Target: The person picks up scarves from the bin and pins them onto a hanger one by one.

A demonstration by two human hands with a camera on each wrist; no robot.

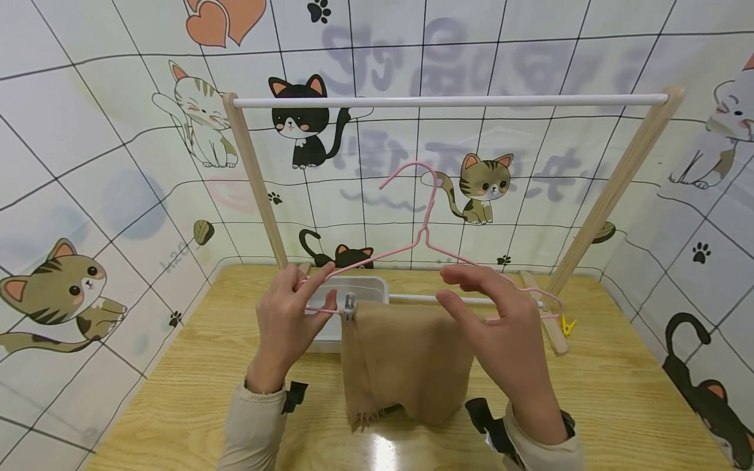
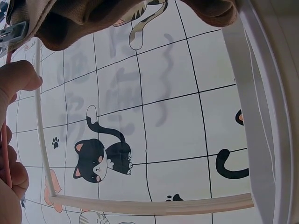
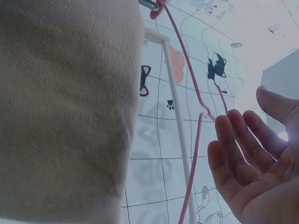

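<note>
A pink wire clothes hanger (image 1: 427,210) is held up in front of me with its hook at the top. Over its lower bar hangs a folded tan scarf (image 1: 406,360) with a fringed edge. A metal clip (image 1: 349,307) sits at the scarf's upper left corner. My left hand (image 1: 288,320) grips the hanger's left end; its fingers curl by the pink wire in the left wrist view. Beside the scarf's right edge, my right hand (image 1: 509,333) is spread with thumb and fingers apart, holding nothing. It covers part of the hanger's right side.
Behind the hanger stands a wooden rack with a white top rail (image 1: 448,101). A pale plastic bin (image 1: 383,282) is on the table (image 1: 177,399), partly behind the scarf and left hand. A yellow clip (image 1: 567,325) is by the rack's right foot. Cat-print sheeting surrounds the table.
</note>
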